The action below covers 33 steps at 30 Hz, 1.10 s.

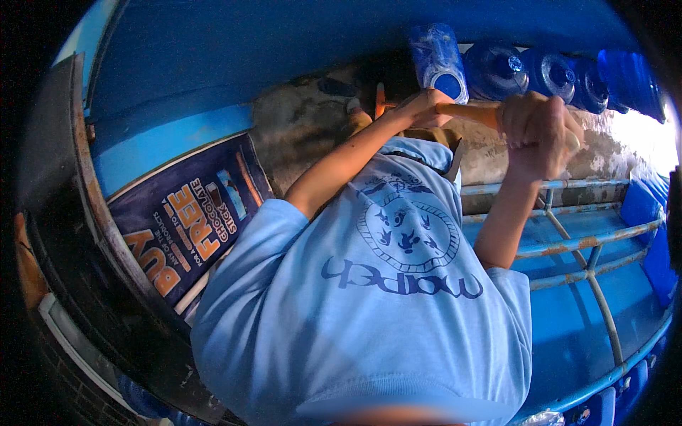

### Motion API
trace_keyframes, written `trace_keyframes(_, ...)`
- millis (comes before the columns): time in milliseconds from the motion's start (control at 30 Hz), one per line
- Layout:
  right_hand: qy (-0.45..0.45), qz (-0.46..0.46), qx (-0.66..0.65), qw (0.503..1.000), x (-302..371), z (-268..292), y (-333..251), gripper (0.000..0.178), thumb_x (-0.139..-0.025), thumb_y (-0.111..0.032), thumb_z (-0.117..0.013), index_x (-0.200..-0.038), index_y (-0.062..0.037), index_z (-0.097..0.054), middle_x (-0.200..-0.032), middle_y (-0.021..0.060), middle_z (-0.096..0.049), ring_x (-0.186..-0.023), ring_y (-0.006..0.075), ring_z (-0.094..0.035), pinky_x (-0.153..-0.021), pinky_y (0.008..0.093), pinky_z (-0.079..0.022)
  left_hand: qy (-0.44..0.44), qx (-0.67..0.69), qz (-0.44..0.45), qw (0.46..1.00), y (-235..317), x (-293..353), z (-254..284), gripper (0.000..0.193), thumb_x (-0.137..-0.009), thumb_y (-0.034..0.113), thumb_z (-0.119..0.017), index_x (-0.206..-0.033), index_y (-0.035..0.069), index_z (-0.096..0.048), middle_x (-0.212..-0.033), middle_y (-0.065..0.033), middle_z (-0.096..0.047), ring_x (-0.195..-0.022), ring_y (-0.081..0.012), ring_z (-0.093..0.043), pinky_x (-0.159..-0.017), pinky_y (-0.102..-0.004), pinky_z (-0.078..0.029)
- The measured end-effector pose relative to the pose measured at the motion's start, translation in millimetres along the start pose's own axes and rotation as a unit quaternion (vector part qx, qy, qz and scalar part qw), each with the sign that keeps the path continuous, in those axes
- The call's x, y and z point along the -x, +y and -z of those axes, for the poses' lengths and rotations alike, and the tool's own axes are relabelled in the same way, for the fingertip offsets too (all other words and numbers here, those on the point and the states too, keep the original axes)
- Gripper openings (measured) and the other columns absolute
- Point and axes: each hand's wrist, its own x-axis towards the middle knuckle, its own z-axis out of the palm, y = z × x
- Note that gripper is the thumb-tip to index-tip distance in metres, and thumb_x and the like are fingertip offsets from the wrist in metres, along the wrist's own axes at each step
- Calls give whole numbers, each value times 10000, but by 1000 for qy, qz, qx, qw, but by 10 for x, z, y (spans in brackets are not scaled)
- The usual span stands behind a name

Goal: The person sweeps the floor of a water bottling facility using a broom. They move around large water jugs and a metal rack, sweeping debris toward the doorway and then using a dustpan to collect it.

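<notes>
An orange-brown stick (469, 113), like a wooden handle, runs between my two hands. My left hand (428, 108) is closed around it. Farther right, my right hand (538, 135) wraps its fingers about the stick's other end, raised before my light blue shirt. What the stick is part of stays hidden. A short orange piece (380, 99) shows beyond my left forearm; I cannot tell whether it joins the stick. Just past my left hand is a blue water jug (437, 53) in clear plastic wrap.
Several blue water jugs (496, 69) line the wall to the far right. On the right stands a blue metal rack (568, 245) with rusted rails. A dark printed banner (192, 220) leans at the left, beside a dark metal frame (92, 206). The concrete floor (284, 117) looks stained.
</notes>
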Motion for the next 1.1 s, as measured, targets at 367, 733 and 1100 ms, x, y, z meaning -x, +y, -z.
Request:
trace_keyframes(367,-6,3,23,1000,308,-57,-55,444,-936,-178,-460,-521,-29,-405,-459,60,-404,-385,158,-409,-382,292,-328,45,69,44,996,64,248,132,288,-845,142,-589,-606,22,-481,-538,-160,-463,-442,-258,-476,-467,-366,-368)
trace_keyframes(733,-165,65,73,982,119,-233,-959,397,-981,-276,-362,-625,-106,-411,-487,-1,-413,-356,107,-412,-350,254,-385,-23,185,-60,981,880,-94,298,352,-868,184,-600,-566,72,-458,-489,-135,-463,-434,-293,-501,-454,-388,-373)
trace_keyframes(1100,-214,2,172,962,-105,-518,-75,342,-797,-120,-579,-508,-7,-435,-515,96,-505,-432,208,-498,-454,311,-411,116,117,26,986,-56,-127,239,261,-883,211,-586,-671,64,-547,-604,-148,-566,-517,-278,-574,-527,-382,-420)
